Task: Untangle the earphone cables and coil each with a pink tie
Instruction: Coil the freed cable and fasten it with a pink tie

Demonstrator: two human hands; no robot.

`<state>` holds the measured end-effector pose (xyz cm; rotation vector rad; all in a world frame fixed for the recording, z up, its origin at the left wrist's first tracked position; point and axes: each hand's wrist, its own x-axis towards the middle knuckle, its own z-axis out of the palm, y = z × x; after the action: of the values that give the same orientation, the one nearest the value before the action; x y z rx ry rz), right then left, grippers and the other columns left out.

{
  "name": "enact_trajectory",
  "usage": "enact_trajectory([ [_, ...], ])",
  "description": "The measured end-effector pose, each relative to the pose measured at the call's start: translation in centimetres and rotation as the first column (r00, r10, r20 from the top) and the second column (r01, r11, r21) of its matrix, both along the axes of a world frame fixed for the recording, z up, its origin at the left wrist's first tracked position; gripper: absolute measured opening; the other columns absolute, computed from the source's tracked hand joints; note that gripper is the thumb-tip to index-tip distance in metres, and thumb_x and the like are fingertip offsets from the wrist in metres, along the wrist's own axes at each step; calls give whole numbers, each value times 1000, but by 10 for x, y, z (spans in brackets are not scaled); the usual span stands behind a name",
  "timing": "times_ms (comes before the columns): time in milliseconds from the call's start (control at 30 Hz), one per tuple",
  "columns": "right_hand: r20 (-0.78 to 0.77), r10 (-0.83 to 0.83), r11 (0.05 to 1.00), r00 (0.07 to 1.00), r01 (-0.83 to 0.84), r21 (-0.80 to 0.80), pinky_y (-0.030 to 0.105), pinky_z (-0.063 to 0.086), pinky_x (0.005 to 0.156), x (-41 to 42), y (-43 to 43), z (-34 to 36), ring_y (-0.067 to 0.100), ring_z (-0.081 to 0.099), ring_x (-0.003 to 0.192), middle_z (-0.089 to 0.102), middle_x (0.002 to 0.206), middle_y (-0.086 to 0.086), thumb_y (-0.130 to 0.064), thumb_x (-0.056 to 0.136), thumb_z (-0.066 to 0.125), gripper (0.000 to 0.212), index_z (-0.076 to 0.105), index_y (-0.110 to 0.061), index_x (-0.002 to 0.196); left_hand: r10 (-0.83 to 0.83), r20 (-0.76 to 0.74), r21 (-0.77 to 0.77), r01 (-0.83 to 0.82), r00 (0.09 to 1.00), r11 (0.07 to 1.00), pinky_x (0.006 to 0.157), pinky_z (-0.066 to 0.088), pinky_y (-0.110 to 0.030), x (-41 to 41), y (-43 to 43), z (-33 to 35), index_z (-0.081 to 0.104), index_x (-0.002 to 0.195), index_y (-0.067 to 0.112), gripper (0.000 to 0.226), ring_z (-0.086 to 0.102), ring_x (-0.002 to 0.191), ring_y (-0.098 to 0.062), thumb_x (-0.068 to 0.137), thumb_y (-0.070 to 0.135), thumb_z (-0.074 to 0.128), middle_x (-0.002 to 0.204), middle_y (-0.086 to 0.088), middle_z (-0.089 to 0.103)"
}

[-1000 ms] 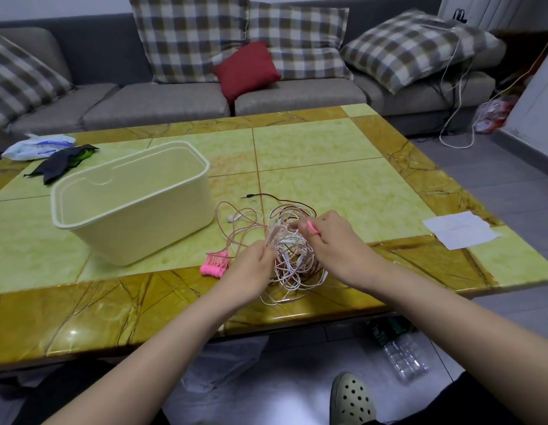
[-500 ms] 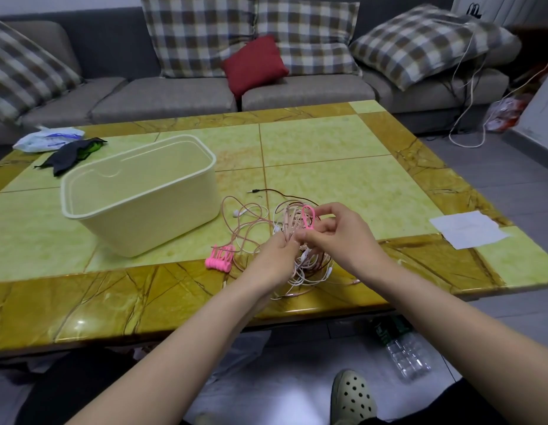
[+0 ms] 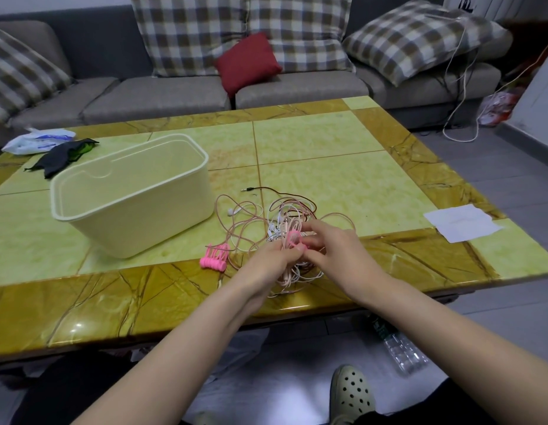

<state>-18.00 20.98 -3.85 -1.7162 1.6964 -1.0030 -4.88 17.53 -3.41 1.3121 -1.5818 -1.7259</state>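
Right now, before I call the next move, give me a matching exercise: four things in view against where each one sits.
1 cream plastic tub
2 bunch of spare pink ties
3 white paper sheet
4 red cushion

A on the grey sofa
B at the green-and-brown table's right edge
C standing upright, open on top
D at the front border, left of the left hand

Pairs: 1-C, 2-D, 3-B, 4-A
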Motion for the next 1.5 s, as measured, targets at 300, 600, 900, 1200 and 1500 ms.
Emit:
enact_trajectory([
  [300,233,87,993,969,-102,51,11,48,76,-2,1,3,-3,67,84,72,88,-6,-1,80,70,25,69,-19,98,7,43,-26,-6,999,1000,82,32,-33,9,-3,-5,61,102,1,29,43,87,-19,100,20,40,88,-11,52],
  [600,7,136,966,991,-134,219,27,42,80,-6,9,4,11,54,80,55,75,-12,-7,95,44,19,59,-15,102,-48,301,-258,130,952,957,60,32,-31,12,-6,-8,51,83,10,26,38,62,-14,101,20,35,68,-2,45],
  [900,-85,109,989,990,-100,109,17,33,50,-3,1,40,2,45,46,49,43,-17,-20,98,43,33,61,-28,72,-23,516,-297,204,856,933,91,37,-41,6,-6,-13,50,113,7,27,44,114,-37,102,20,30,113,-21,54],
  [1200,-73,-98,995,993,96,-19,28,43,57,9,-28,70,16,55,57,62,66,2,-18,95,45,28,70,-13,85,-72,612,-293,310,788,905,93,35,-41,-6,-4,-12,53,92,11,23,41,116,-39,101,13,32,108,-23,58],
  [1500,-445,-41,986,895,108,126,31,42,67,14,-20,30,30,60,88,65,84,9,-19,88,48,23,69,-10,87,68,685,-471,369,726,801,87,28,-36,-6,-3,-6,53,111,10,24,37,109,-30,97,6,34,106,-16,57],
])
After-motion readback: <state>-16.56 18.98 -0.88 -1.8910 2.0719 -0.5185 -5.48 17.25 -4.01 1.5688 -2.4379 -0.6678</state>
